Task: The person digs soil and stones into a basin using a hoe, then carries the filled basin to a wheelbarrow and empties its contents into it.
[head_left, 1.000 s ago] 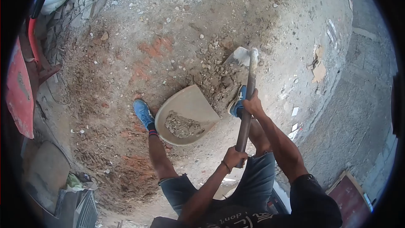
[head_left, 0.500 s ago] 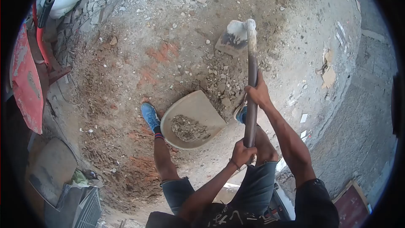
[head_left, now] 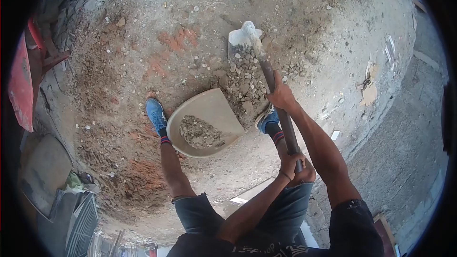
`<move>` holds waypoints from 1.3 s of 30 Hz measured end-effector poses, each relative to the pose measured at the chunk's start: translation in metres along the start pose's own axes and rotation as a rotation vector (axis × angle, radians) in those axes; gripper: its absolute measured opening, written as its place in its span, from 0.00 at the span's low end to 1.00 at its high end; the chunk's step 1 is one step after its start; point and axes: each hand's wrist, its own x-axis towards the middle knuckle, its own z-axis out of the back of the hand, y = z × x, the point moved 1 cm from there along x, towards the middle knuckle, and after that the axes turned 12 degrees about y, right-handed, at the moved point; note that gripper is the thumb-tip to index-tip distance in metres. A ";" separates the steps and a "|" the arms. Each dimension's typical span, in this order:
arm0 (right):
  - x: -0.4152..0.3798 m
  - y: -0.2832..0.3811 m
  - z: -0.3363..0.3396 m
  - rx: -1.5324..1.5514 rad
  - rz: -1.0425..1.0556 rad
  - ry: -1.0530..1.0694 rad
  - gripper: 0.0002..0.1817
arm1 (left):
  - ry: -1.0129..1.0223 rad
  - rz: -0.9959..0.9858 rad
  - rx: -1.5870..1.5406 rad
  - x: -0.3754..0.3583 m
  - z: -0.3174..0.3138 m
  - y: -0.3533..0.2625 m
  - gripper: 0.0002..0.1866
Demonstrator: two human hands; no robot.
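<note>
A hoe (head_left: pixel 263 59) with a long dark handle and a worn whitish blade slants across the middle of the view. My left hand (head_left: pixel 290 165) is wrapped round the butt end of the handle, close to my right knee. Further up the handle, my right hand (head_left: pixel 282 96) is closed round it. The blade rests at the far side of a heap of broken rubble (head_left: pixel 246 80), with bits of it against the lower edge. Between my feet lies a shallow beige pan (head_left: pixel 221 104) with one straight side; a mound of grey debris (head_left: pixel 197 132) sits in it.
A red wheelbarrow (head_left: pixel 21 85) stands at the left edge. Below it are a worn curved panel (head_left: pixel 45 171) and a grille (head_left: pixel 82 226). Torn cardboard (head_left: pixel 369 85) lies to the right, near a concrete strip (head_left: pixel 409 128). Loose stones dot the dirt floor.
The hoe blade has swung left and now meets the rubble heap, and the handle slants more. Both hands keep their grip. The camera's view has shifted slightly.
</note>
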 end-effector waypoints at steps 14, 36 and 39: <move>-0.044 0.018 -0.042 -0.014 -0.052 0.180 0.44 | 0.101 0.112 -0.191 -0.086 -0.024 -0.028 0.03; -0.040 -0.014 0.049 0.646 0.040 -0.298 0.50 | 0.120 0.131 0.570 -0.040 -0.026 -0.085 0.04; 0.038 -0.031 0.112 0.927 0.095 -0.275 0.45 | -0.064 0.031 0.776 0.063 -0.052 -0.119 0.08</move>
